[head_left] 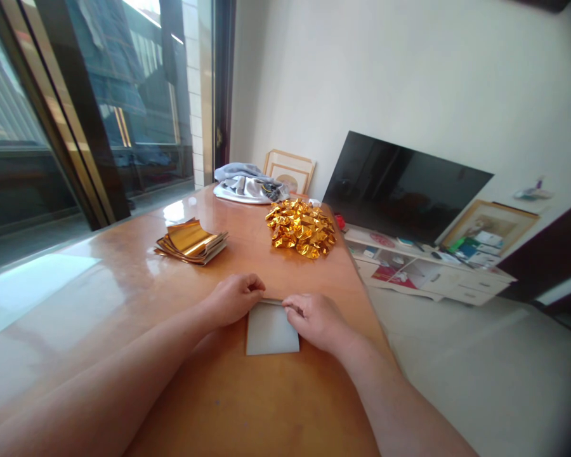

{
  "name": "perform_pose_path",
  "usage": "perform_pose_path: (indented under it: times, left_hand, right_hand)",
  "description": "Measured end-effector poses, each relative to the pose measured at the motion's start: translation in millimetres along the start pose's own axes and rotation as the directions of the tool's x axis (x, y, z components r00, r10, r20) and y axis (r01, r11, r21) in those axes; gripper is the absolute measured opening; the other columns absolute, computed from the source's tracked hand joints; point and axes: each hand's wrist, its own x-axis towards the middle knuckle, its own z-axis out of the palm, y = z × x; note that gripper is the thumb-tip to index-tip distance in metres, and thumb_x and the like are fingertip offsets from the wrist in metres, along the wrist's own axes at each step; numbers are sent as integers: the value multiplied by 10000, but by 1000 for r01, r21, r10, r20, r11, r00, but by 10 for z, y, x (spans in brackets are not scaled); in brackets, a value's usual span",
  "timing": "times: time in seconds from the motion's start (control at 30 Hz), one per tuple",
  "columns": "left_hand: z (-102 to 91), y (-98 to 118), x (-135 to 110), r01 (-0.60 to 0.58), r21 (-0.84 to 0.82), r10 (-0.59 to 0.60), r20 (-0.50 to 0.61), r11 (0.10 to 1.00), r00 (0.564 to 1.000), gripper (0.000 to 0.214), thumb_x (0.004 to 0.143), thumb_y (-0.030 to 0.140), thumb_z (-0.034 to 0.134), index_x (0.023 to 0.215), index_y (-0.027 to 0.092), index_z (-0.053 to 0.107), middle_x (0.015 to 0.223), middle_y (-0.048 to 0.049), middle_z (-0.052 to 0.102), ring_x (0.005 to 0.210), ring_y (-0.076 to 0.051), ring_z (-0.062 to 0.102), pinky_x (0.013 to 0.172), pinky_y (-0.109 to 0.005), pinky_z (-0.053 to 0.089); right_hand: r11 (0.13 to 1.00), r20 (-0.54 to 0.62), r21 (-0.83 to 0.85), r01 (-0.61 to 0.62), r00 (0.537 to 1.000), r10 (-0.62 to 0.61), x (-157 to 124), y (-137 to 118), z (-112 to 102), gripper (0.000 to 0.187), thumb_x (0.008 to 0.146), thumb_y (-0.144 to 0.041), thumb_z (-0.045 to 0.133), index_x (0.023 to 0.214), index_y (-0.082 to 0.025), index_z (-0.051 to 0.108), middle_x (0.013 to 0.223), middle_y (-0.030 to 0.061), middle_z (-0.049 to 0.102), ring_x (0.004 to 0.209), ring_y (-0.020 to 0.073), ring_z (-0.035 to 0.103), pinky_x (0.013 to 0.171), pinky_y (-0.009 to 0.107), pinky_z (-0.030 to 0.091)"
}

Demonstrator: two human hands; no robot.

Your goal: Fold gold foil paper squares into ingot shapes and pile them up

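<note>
The left hand (233,299) and right hand (316,322) pinch the far edge of a pale sheet (271,330), which lies closer to the desk's (247,393) right edge than its left. Open desk spreads leftward; farther off sit a stack of gold foil (190,242) and a crumpled gold heap (301,228).

the left hand (233,299) and right hand (316,322) pinch the top edge of a pale square sheet (271,329) on the desk (124,279) — a heap of crumpled gold foil (301,227) and a stack of gold sheets (190,243) lie ahead.
</note>
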Motion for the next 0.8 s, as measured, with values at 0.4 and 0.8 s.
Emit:
perform_pose_path:
  times: [0.4, 0.8]
  left_hand:
    - [-266, 228, -210, -309, 152, 280, 186, 939, 942, 272, 815, 121, 491, 898, 225, 728, 881, -17, 692, 799, -161, 635, 714, -256, 439]
    - [-415, 331, -246, -383, 387, 253, 345, 839, 904, 253, 879, 178, 484, 788, 239, 712, 894, -38, 654, 853, -198, 620, 780, -310, 427]
  right_hand:
    - [998, 34, 63, 11, 999, -13, -23, 24, -23, 325, 950, -304, 485, 1154, -302, 739, 1122, 2, 766, 1001, 192, 701, 849, 260, 490]
    - [969, 32, 246, 10, 999, -19, -48, 135, -43, 280, 906, -285, 533, 1071, -255, 757, 1049, 21, 768, 929, 201, 683, 790, 267, 485]
